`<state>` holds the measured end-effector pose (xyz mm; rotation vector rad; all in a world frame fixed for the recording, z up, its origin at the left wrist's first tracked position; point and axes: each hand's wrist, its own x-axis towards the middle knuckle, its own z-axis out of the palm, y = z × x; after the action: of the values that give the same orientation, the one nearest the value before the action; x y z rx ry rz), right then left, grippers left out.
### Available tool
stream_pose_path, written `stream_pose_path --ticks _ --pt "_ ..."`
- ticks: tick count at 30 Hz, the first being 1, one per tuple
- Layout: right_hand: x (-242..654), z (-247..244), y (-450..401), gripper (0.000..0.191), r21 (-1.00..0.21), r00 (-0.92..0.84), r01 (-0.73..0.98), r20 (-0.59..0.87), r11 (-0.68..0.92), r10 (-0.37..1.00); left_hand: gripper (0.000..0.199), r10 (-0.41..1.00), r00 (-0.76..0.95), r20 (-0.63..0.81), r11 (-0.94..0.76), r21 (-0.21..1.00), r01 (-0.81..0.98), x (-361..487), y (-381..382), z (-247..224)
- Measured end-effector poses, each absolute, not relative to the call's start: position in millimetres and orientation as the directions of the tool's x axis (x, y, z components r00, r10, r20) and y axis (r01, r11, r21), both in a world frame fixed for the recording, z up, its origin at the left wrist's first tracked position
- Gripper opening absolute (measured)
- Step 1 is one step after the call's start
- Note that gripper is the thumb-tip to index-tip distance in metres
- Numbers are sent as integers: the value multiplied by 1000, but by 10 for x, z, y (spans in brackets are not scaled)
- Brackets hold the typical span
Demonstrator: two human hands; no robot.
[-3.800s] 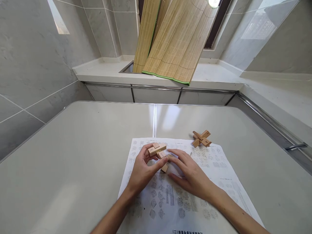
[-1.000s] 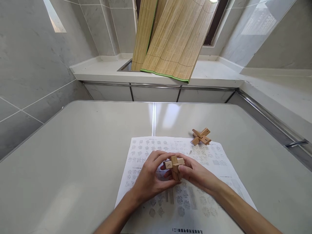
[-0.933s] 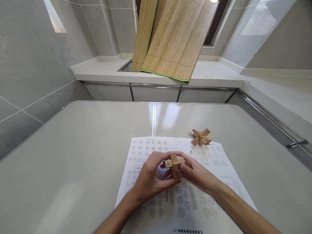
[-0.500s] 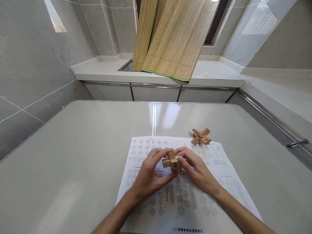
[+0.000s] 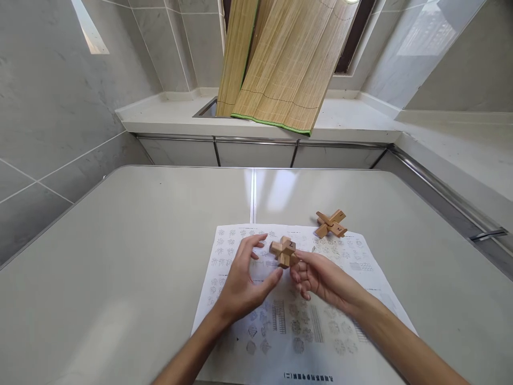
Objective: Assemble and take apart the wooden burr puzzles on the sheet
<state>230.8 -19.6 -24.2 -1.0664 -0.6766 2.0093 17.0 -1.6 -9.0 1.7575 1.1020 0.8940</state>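
Note:
A small wooden interlocking block (image 5: 284,251) with a dark number on one face is held up over the printed sheet (image 5: 224,342). My right hand (image 5: 320,278) pinches the block's right side between thumb and fingers. Just left of the block, my left hand (image 5: 246,278) is spread, its thumb and fingers apart with nothing between them. Beyond my right hand, a second wooden piece of crossed bars (image 5: 331,224), also marked with numbers, rests at the sheet's upper right edge.
The pale table (image 5: 140,256) has a seam running away from the sheet. Behind it are a white ledge (image 5: 168,122) and a hanging bamboo mat (image 5: 284,69). A metal rail (image 5: 436,188) runs along the right side.
My left hand has let go of the block and opened. The block has moved slightly up and turned in my right hand, whose fingers have curled beneath.

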Motion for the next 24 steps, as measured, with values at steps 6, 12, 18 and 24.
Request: stream_pose_path --ticks 6,12,18,24 --pt "2396 -347 -96 17 -626 -246 -604 -444 -494 862 37 963 266 32 -132 920 370 169 -22 -79" --pt "2484 -460 -42 18 -660 -117 -631 -437 -406 892 30 959 281 32 -140 917 374 165 -31 -58" --pt "2490 -400 -30 22 -721 -85 -615 -341 -319 936 27 958 284 28 -140 913 383 172 -24 -45" --pt "2331 -287 -155 31 -846 -149 -391 -331 -363 932 17 947 316 55 -183 902 391 185 -15 -35"
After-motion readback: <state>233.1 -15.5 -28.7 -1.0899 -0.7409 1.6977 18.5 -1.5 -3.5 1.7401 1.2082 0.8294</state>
